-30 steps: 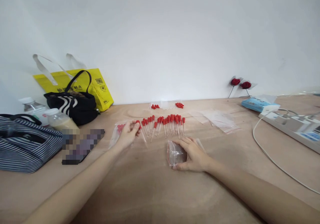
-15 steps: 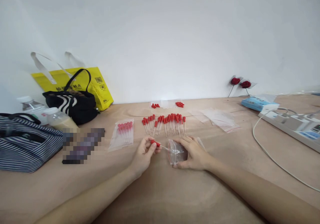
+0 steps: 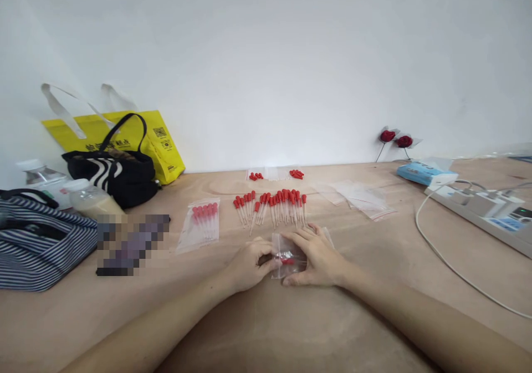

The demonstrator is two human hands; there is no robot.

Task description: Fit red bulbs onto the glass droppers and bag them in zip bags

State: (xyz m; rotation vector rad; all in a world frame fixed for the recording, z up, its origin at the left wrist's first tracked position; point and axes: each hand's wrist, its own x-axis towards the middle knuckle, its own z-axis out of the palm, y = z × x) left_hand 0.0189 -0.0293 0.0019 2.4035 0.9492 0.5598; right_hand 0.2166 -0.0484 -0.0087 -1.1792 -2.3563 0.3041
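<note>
A clear zip bag [image 3: 277,270] lies on the table between my hands, its opening toward the left. Inside it shows a red-capped dropper [image 3: 287,261]. My left hand [image 3: 254,262] is closed at the bag's mouth, thumb and fingers at the dropper's red end. My right hand [image 3: 318,256] holds the bag from the right, fingers over the top edge and thumb at the lower edge. Beyond the hands lie several red-capped droppers [image 3: 286,204] in a row. Left of them, a filled bag [image 3: 203,226] holds several droppers.
Loose red caps [image 3: 296,174] lie near the wall, and flat clear bags [image 3: 366,198] at the right. A tissue pack [image 3: 424,172], power strip [image 3: 490,218] and cable stand farther right. A striped bag [image 3: 45,240], bottles, black bag [image 3: 120,179] and yellow bag [image 3: 166,146] crowd the left.
My left hand has moved right to the bag's mouth, and the dropper it holds has slid into the bag. The view has shifted slightly.
</note>
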